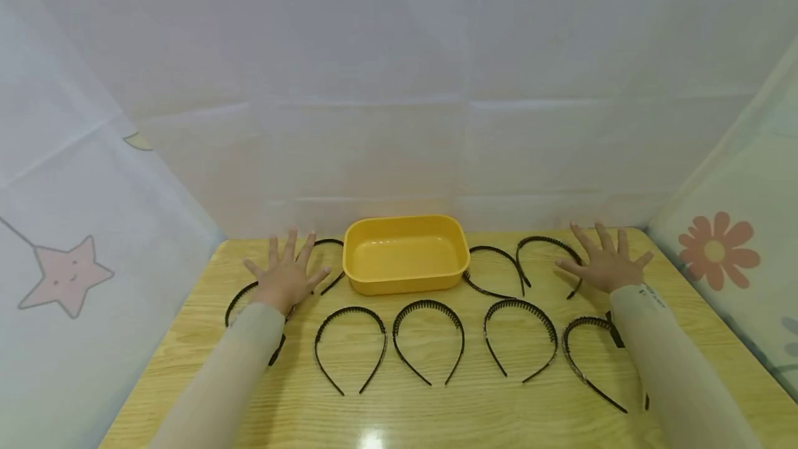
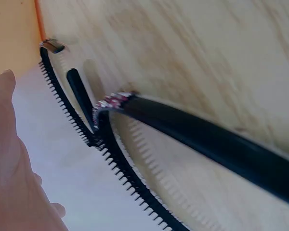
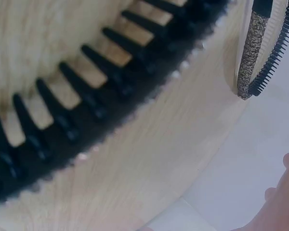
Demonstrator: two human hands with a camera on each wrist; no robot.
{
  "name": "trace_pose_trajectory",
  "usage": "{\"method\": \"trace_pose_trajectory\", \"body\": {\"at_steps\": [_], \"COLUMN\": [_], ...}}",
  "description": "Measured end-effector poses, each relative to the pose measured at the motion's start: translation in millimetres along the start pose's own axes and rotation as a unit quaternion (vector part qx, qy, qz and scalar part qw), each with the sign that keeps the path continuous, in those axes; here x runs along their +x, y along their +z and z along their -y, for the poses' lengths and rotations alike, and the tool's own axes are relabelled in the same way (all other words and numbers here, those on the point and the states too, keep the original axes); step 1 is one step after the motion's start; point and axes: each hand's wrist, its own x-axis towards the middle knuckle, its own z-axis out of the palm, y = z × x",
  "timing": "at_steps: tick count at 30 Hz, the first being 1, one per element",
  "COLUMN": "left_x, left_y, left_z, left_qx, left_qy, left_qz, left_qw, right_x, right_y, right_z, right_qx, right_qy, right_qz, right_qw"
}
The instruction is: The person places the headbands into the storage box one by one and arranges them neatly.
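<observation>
My left hand (image 1: 283, 284) is spread with straight fingers above a black toothed headband (image 1: 237, 299) at the left of the table. Another headband (image 1: 328, 241) lies just past its fingertips, beside the tray. Also with fingers fanned out, my right hand (image 1: 603, 266) is over the right side, next to a back headband (image 1: 548, 239). A front headband (image 1: 574, 366) is partly hidden by the right sleeve. Neither hand holds anything. Close up in the left wrist view is a headband's smooth black end (image 2: 197, 137); the right wrist view shows a comb-toothed headband (image 3: 103, 108).
A yellow tray (image 1: 408, 285) stands at the back centre, with a headband (image 1: 499, 250) against its right side. Three headbands lie along the front: one left (image 1: 351, 310), one middle (image 1: 429, 303), one right (image 1: 520, 303). White cloth walls (image 1: 399, 151) border the wooden table (image 1: 430, 414).
</observation>
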Motion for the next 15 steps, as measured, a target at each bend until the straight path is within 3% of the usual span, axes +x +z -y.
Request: {"method": "trace_pose_trajectory", "body": {"at_steps": [10,15], "left_x": [1.6,-0.5], "left_y": [-2.7,-5.1], "left_z": [-5.6,-10.6], "left_qx": [0.018,-0.018], "left_qy": [0.023,0.06], "left_qz": [-0.036,-0.077], "left_qw": [0.9989,0.995], "right_x": [1.8,6.8], "right_y": [0.5,2.8], "right_z": [-2.9,-3.1], "right_qx": [0.01,0.046], "right_qy": [0.0,0.027], "right_qz": [0.008,-0.001], "right_qw": [1.0,0.999]}}
